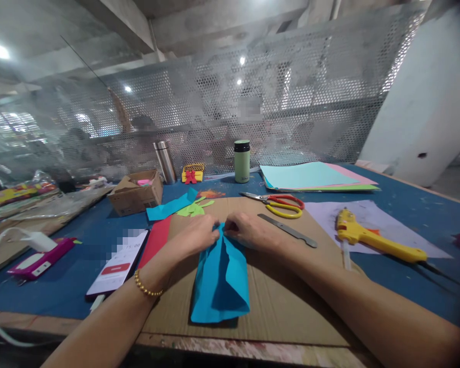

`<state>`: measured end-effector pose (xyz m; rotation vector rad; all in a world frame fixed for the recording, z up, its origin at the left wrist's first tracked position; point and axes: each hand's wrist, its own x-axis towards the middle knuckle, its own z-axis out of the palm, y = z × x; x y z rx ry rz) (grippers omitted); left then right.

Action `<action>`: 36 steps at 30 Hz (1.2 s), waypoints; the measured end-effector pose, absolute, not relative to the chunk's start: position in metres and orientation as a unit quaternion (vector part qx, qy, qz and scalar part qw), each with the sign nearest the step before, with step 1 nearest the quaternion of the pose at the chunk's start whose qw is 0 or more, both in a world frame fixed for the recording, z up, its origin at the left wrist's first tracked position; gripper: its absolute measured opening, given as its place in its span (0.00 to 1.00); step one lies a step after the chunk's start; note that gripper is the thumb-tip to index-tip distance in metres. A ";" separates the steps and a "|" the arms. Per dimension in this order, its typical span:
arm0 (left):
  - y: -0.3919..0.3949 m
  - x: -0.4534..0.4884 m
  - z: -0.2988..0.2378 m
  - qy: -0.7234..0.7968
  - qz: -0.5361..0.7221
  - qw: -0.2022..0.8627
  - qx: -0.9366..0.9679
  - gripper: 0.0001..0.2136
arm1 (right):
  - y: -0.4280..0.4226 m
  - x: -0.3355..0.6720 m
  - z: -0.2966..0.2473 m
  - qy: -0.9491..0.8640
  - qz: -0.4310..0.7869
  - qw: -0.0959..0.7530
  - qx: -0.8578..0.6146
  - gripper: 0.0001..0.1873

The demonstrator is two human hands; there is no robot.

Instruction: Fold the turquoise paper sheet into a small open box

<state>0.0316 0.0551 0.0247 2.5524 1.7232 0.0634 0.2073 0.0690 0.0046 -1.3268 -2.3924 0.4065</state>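
– Head view: how are the left hand (204,231) and right hand (248,230)?
– Both reach forward and pinch one folded blue paper (216,286), upon the cardboard (276,306).
– Other things?
– Right of the cardboard, one glue gun (383,245); behind the cardboard, two flasks (242,164).

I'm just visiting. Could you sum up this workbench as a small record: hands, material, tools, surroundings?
Left hand: grip on the far end of the folded blue paper
Right hand: grip at that same end
Under the work: cardboard sheet
Tools to the right: scissors, flat metal strip, yellow glue gun on purple paper
To the left: phone
Behind: cardboard box, steel flask, green bottle
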 end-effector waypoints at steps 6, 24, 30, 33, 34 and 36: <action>0.051 0.034 0.027 0.570 0.005 0.017 0.822 0.14 | 0.070 0.208 0.003 -0.853 0.144 0.190 -0.464 0.05; 0.048 0.032 0.023 0.528 0.008 0.045 0.848 0.26 | 0.072 0.207 0.000 -0.839 0.150 0.196 -0.484 0.08; 0.043 0.031 0.023 0.508 0.007 0.027 0.861 0.27 | 0.071 0.207 0.003 -0.833 0.152 0.183 -0.500 0.12; 0.042 0.031 0.024 0.508 -0.002 -0.005 0.861 0.25 | 0.073 0.207 0.003 -0.835 0.152 0.179 -0.498 0.12; 0.041 0.031 0.024 0.508 -0.004 -0.010 0.862 0.24 | 0.073 0.207 0.003 -0.835 0.151 0.178 -0.498 0.12; 0.041 0.030 0.026 0.511 -0.003 -0.005 0.860 0.20 | 0.074 0.207 0.002 -0.835 0.147 0.178 -0.499 0.11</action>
